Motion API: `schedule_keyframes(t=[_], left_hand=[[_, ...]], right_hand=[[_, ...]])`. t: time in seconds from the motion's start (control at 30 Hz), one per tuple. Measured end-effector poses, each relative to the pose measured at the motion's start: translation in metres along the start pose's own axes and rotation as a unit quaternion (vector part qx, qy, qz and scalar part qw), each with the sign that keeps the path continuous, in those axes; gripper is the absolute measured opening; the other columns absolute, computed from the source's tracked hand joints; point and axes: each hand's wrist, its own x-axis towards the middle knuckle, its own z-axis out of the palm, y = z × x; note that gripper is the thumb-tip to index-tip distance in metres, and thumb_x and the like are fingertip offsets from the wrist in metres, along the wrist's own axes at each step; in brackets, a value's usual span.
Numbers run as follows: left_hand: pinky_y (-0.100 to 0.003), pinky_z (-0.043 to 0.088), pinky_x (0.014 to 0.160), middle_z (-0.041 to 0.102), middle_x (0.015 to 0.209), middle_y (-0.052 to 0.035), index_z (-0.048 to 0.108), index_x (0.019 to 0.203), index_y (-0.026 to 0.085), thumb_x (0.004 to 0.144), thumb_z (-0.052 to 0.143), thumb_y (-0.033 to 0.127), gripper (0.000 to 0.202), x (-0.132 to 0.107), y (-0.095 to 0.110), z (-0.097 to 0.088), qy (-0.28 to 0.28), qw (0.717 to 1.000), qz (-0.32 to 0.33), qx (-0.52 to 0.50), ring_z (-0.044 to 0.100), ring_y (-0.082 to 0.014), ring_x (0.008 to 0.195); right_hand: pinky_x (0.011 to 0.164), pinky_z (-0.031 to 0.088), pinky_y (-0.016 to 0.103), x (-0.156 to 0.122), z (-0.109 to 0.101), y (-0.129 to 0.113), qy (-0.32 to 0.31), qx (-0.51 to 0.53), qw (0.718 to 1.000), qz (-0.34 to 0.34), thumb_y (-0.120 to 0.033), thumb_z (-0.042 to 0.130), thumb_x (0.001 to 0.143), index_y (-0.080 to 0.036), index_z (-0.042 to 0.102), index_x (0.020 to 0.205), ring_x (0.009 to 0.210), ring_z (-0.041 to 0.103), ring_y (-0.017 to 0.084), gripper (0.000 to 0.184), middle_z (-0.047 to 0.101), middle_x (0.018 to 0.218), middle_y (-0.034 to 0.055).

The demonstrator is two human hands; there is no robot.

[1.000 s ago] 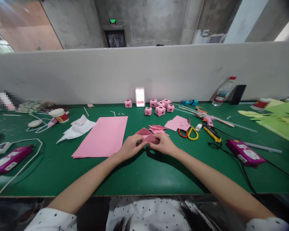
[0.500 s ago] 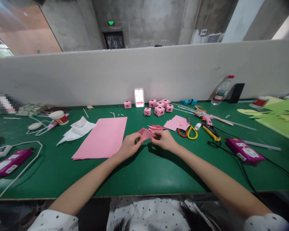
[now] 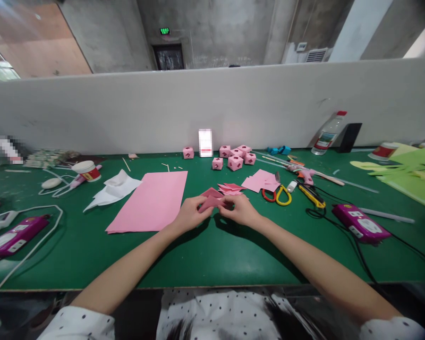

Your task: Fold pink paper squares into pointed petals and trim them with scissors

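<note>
Both hands meet over the middle of the green table (image 3: 212, 255), pinching one small folded pink paper piece (image 3: 212, 200). My left hand (image 3: 190, 215) grips its left side with closed fingers. My right hand (image 3: 240, 210) grips its right side, fingers curled. Just behind them lies a small pile of folded pink pieces (image 3: 231, 189). A large pink paper sheet (image 3: 151, 200) lies flat to the left of my left hand.
Several pink paper cubes (image 3: 234, 157) stand at the back by the grey partition. Pink squares (image 3: 261, 181), red-and-yellow scissors (image 3: 277, 195), a utility knife (image 3: 311, 196), a glue gun (image 3: 306, 176) and a magenta power strip (image 3: 361, 223) lie right. White paper (image 3: 114, 188), a cup (image 3: 87, 170) and another strip (image 3: 12, 234) lie left.
The hands have stayed together on the pink piece, turning and pressing it slightly; it sits lower and more folded between the fingers than a second ago.
</note>
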Motion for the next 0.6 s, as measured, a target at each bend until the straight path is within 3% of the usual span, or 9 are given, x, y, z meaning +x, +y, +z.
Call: schedule_keyframes(t=[0.13,0.33,0.47,0.6], left_hand=[[-0.022,0.034,0.059,0.059,0.069,-0.0001,0.069,0.083,0.013,0.083,0.054,0.035,0.027,0.001,0.0,-0.001,0.011,1.0,-0.017,0.004,0.047,-0.0125,0.063],[-0.022,0.033,0.057,0.061,0.071,-0.0005,0.069,0.085,0.012,0.08,0.054,0.035,0.028,0.001,-0.004,-0.003,0.04,0.998,-0.052,-0.004,0.048,-0.0136,0.064],[-0.022,0.034,0.057,0.061,0.072,-0.0002,0.07,0.088,0.012,0.081,0.055,0.037,0.03,0.001,-0.005,-0.002,0.034,0.997,-0.062,-0.022,0.048,-0.0135,0.064],[-0.022,0.035,0.059,0.061,0.072,0.0002,0.07,0.088,0.012,0.081,0.055,0.034,0.028,0.0,-0.004,0.0,0.02,0.999,-0.04,-0.03,0.047,-0.0124,0.064]], right_hand=[[0.059,0.044,0.024,0.003,-0.009,0.005,0.004,0.059,0.997,0.043,-0.031,0.059,0.08,-0.014,0.067,0.079,0.06,0.059,0.014,0.018,0.067,0.069,0.003],[0.06,0.049,0.027,0.006,-0.019,0.014,0.047,0.086,0.991,0.093,-0.037,0.061,0.08,-0.015,0.066,0.078,0.059,0.064,0.017,0.022,0.069,0.064,0.0038],[0.065,0.051,0.029,0.004,-0.015,0.01,0.059,0.109,0.99,0.072,-0.042,0.058,0.085,-0.017,0.063,0.091,0.068,0.067,0.018,0.026,0.071,0.077,0.005],[0.067,0.051,0.029,0.0,-0.006,-0.002,0.02,0.086,0.996,0.03,-0.043,0.059,0.086,-0.017,0.063,0.102,0.074,0.066,0.019,0.03,0.071,0.09,0.0077]])
